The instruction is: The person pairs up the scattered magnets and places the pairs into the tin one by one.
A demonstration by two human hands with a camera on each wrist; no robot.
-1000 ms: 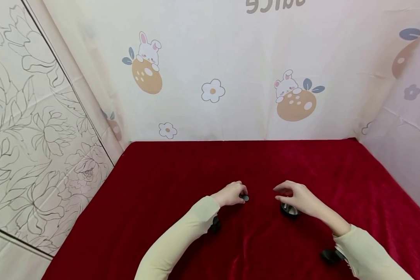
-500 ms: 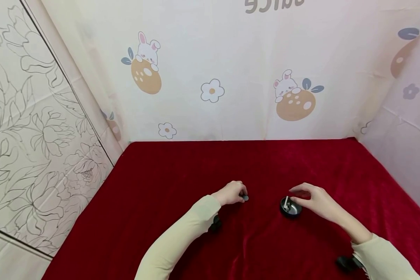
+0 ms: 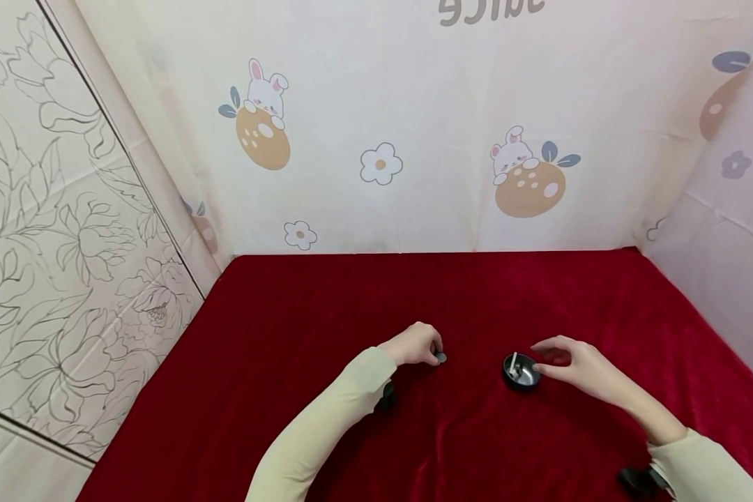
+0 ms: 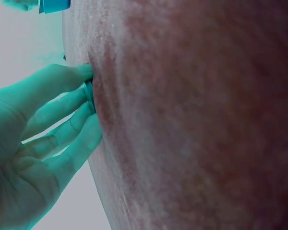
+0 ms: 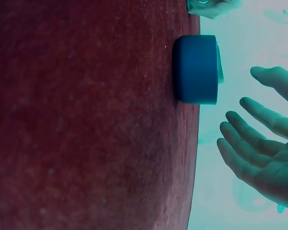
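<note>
On the red cloth sits a small round black bowl (image 3: 521, 371), silvery inside and much like an ashtray. A white stick like a cigarette (image 3: 514, 362) leans in its left part beside small dark bits. My right hand (image 3: 574, 362) hovers at the bowl's right rim with nothing in its grasp; in the right wrist view its fingers (image 5: 249, 143) are spread and apart from the bowl's outer wall (image 5: 197, 69). To the left, my left hand (image 3: 414, 344) pinches a small grey disc (image 3: 441, 357) at the cloth. The left wrist view shows the disc's thin edge (image 4: 90, 96) between thumb and fingers.
Red velvety cloth (image 3: 351, 300) covers the table, with a few creases near the middle front. A printed curtain (image 3: 439, 195) rises along the back edge, and a flower-patterned panel (image 3: 88, 230) stands at the left.
My right hand has drawn back to the right from over the bowl, uncovering the white stick leaning in it. The left hand and the disc have stayed in place.
</note>
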